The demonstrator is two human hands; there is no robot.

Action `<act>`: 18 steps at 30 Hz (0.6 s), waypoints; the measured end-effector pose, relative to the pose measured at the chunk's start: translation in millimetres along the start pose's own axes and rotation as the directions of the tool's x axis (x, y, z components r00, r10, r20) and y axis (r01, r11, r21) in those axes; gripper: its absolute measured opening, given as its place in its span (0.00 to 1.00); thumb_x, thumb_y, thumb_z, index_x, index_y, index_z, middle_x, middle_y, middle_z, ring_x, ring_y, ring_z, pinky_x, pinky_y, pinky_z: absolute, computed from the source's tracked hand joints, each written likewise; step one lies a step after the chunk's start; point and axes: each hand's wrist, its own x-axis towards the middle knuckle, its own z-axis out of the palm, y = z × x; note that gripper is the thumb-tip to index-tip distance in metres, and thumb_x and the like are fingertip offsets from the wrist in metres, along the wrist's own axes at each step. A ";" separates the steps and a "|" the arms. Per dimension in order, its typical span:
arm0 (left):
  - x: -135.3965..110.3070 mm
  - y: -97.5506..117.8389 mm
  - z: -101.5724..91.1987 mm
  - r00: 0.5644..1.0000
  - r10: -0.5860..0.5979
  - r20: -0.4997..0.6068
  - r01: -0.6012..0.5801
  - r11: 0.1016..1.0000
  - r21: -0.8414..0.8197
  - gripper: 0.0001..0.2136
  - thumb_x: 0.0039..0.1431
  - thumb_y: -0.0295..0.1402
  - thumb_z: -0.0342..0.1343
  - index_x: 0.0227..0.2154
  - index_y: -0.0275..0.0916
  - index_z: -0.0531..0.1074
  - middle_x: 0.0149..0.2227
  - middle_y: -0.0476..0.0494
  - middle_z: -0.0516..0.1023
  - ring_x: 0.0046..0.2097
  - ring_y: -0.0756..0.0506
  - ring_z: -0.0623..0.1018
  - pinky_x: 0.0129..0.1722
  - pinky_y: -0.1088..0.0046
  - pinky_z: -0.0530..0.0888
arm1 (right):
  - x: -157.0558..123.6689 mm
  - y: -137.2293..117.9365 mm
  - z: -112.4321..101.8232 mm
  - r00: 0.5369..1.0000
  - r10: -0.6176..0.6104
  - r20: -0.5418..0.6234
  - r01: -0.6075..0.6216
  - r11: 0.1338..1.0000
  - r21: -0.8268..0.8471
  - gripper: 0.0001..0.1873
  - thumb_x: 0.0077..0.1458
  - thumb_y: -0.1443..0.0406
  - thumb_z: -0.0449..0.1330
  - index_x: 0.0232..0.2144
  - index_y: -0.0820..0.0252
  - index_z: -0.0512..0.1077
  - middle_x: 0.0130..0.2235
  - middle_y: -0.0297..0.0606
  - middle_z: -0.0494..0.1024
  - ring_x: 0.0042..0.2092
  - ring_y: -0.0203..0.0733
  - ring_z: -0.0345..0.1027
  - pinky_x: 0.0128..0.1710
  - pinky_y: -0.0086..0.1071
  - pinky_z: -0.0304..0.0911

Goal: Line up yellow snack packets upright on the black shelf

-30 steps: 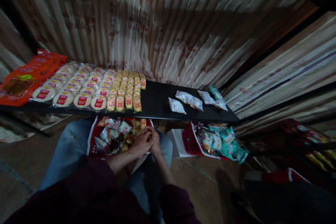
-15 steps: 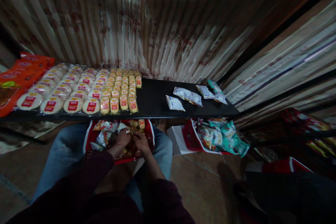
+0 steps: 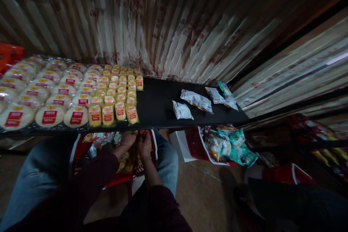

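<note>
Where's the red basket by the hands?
In the head view, the red basket sits left of centre, between the person's knees, below the black shelf.

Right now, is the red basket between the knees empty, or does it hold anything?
The red basket is not empty: small yellow packs show inside. The left sleeve and shelf hide part; exact fullness cannot be told.

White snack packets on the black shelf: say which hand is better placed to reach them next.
Right, probably: at the red basket between the knees, the right hand is nearer the white snack packets; the left hand lies farther left.
</note>
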 end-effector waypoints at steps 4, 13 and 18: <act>-5.8 2.3 6.4 0.999 0.032 0.039 -0.032 0.999 0.000 0.11 0.47 0.23 0.55 0.33 0.41 0.75 0.46 0.41 0.78 0.57 0.40 0.69 0.59 0.67 0.60 | 3.6 3.3 1.2 0.999 -0.030 0.021 0.030 1.000 -0.005 0.29 0.49 0.72 0.52 0.56 0.64 0.64 0.58 0.49 0.69 0.60 0.48 0.62 0.60 0.42 0.57; -33.2 -6.3 6.4 0.994 -0.111 0.000 0.094 0.846 -0.525 0.09 0.53 0.32 0.55 0.38 0.37 0.69 0.42 0.40 0.78 0.46 0.44 0.77 0.48 0.68 0.71 | -12.2 0.5 -7.2 0.984 -0.155 0.090 0.156 0.988 -0.013 0.25 0.53 0.70 0.50 0.54 0.67 0.68 0.54 0.49 0.73 0.56 0.48 0.66 0.59 0.42 0.59; -55.1 -17.4 -1.1 0.970 -0.242 0.019 0.186 0.691 -0.698 0.11 0.57 0.35 0.53 0.41 0.37 0.68 0.42 0.41 0.78 0.40 0.47 0.79 0.43 0.69 0.74 | -40.4 -4.3 -9.0 0.958 -0.249 0.145 0.254 0.967 -0.015 0.28 0.47 0.76 0.49 0.51 0.63 0.71 0.53 0.45 0.74 0.57 0.45 0.64 0.60 0.40 0.57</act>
